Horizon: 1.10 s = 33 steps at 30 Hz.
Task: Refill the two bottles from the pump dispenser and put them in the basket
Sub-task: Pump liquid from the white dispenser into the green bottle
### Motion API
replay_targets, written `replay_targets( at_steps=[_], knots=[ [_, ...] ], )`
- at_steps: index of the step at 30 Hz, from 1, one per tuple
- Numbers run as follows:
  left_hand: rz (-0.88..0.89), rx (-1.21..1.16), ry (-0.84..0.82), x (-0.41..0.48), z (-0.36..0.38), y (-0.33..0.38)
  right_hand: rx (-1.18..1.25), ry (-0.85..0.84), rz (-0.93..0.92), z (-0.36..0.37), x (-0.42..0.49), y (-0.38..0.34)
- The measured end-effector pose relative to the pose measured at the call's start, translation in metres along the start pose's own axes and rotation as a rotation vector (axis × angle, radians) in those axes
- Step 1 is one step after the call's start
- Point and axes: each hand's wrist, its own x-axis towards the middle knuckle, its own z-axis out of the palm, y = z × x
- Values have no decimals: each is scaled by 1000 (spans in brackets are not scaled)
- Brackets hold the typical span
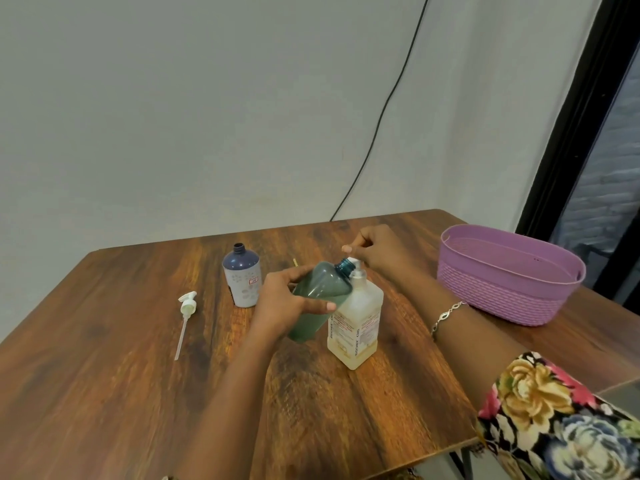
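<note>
One capless translucent green bottle (pixel 325 282) aslant at dispenser (pixel 356 323)

A sleeve (pixel 554 420) fills the lower right of the frame. It is black cloth printed with large flowers in yellow, pink, pale blue and cream, with bits of green leaf. The right arm (pixel 485 344) is bare beyond its hem. A slim silver bracelet (pixel 446 318) of twisted oval links circles that wrist, right of centre. The left arm (pixel 235 393), at bottom centre, is bare down to the frame's lower edge.
</note>
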Motion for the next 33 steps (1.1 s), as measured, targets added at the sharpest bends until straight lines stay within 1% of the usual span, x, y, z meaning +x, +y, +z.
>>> replay_targets(
  at_steps=[5,10,17,19,21,25,33],
  knots=[
    [-3,-12,-6,-2,1,2,5,-10,-10,-2,-3,-4],
    [30,25,20,0,-5,13,-2,-66,9,-9,5,-13],
    [22,37,15,2,-3,4,-19,6,-67,2,3,5],
    [12,28,4,1,-2,2,-42,2,-69,3,2,7],
    [5,14,-1,0,-2,3,-15,-9,-58,2,1,6],
    [46,48,10,4,-7,17,21,-40,-19,-9,4,-5],
    [8,50,7,3,-4,6,-6,-4,-41,3,5,5]
  ],
)
